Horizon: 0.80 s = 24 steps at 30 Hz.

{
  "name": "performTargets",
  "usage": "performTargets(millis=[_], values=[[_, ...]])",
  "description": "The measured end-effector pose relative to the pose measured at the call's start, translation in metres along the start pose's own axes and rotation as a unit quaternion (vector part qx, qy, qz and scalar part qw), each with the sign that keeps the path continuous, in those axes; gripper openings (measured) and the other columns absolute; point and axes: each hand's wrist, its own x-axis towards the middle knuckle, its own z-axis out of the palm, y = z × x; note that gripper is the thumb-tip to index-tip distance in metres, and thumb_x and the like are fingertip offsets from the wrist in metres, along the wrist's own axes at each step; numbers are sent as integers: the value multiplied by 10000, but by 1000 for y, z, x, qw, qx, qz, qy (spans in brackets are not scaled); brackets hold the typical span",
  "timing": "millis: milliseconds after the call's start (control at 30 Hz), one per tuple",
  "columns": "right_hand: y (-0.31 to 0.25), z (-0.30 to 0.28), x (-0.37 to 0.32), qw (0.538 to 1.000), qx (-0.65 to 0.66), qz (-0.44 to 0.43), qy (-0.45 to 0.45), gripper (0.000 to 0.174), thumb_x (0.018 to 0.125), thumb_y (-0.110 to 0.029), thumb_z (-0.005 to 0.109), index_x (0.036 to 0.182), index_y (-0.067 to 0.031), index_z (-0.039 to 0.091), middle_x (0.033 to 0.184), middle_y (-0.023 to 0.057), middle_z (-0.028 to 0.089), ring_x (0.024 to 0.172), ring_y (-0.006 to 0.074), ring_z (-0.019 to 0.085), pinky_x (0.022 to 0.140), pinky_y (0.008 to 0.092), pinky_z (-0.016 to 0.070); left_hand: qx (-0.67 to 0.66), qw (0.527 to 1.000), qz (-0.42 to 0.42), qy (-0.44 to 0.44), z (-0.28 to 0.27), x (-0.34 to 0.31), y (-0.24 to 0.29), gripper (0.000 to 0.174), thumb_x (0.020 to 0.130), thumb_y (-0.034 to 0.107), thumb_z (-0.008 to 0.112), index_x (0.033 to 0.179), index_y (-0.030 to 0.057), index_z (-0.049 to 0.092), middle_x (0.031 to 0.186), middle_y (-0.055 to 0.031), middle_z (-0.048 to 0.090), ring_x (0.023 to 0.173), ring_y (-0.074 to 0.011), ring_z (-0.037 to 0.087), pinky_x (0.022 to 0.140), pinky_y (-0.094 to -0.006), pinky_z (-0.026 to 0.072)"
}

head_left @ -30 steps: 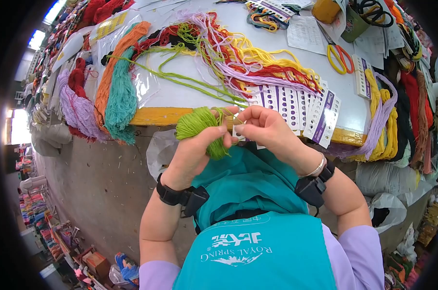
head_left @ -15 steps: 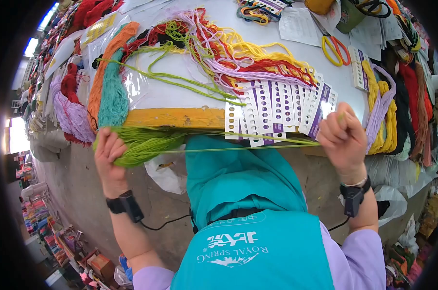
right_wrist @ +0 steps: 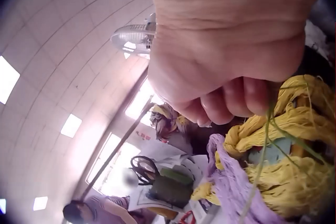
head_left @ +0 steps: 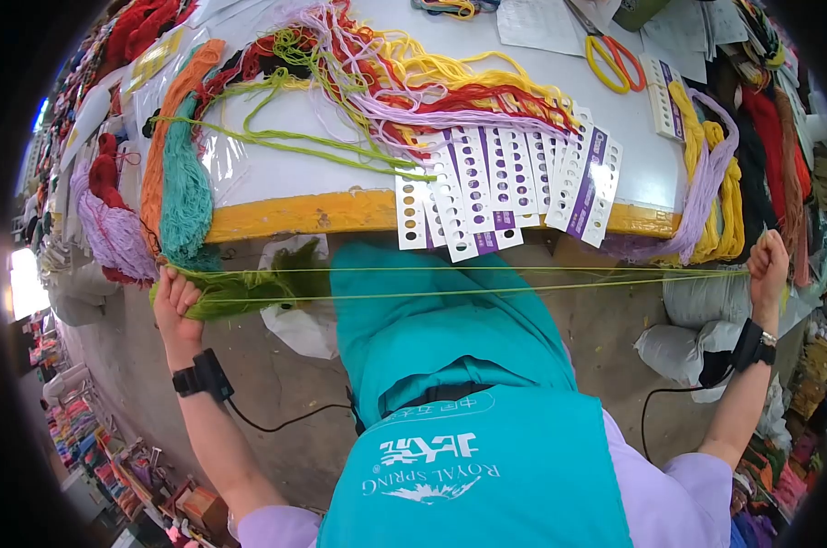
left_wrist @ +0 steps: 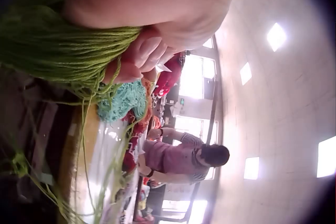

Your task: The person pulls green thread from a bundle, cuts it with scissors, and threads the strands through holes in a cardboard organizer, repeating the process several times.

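My left hand (head_left: pixel 176 306) grips a hank of green yarn (head_left: pixel 235 297) at the far left, just in front of the table's edge. In the left wrist view the hank (left_wrist: pixel 58 45) bunches into the curled fingers, with loose strands hanging below. Far out to the right, my right hand (head_left: pixel 768 267) holds the other end of a few green strands (head_left: pixel 486 291). These strands stretch nearly straight across the front of my body, below the table edge. Curled fingers (right_wrist: pixel 236 98) hold the thin strands in the right wrist view.
Punched white-and-purple cards (head_left: pixel 473 196) overhang the table's yellow edge (head_left: pixel 313 212). Red, lilac and yellow threads (head_left: pixel 486 105) lie behind them. Teal (head_left: pixel 187 187) and orange skeins drape at the left, yellow and lilac skeins (head_left: pixel 705 173) at the right. Scissors (head_left: pixel 614 64) lie toward the back.
Both hands were together at the green hank; they have moved wide apart, left hand leftward with the hank, right hand rightward, drawing strands out between them. The head view has shifted slightly.
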Motion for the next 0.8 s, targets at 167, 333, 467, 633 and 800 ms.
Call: performTargets(millis=[167,333,467,633,800], values=[[13,-26,14,998,27,6,63,262,966,-174,499,725,-148,398,581,-79,268,455,18,226,397,207,167,-131,987,-34,-87,-22,0,10,276,1054,224,363,900,40,498,538,44,279,418,-55,249,417,-203,268],[20,-103,30,976,29,2,216,291,941,-199,554,687,-170,414,549,-88,258,432,35,216,389,225,163,-172,981,-7,-86,-42,-15,28,284,1052,216,366,891,32,510,534,36,277,422,-60,250,417,-210,262],[6,-217,63,963,-23,-28,268,276,929,-221,571,694,-172,435,546,-85,269,434,41,234,384,237,161,-125,990,26,-60,-83,-11,57,289,1047,212,388,870,30,525,527,38,271,425,-56,250,421,-212,262],[-35,-300,95,934,-140,-68,323,251,926,-297,576,739,-152,492,624,-55,449,519,44,390,430,230,277,-28,998,61,6,-148,13,95,272,1033,270,440,880,74,551,523,56,262,423,-50,243,453,-202,277],[-67,-299,117,898,-242,-76,361,229,895,-261,574,719,-134,501,628,-37,468,536,68,417,445,241,301,25,991,107,79,-144,23,104,276,1033,280,441,881,77,550,529,61,259,425,-47,240,463,-200,283]])
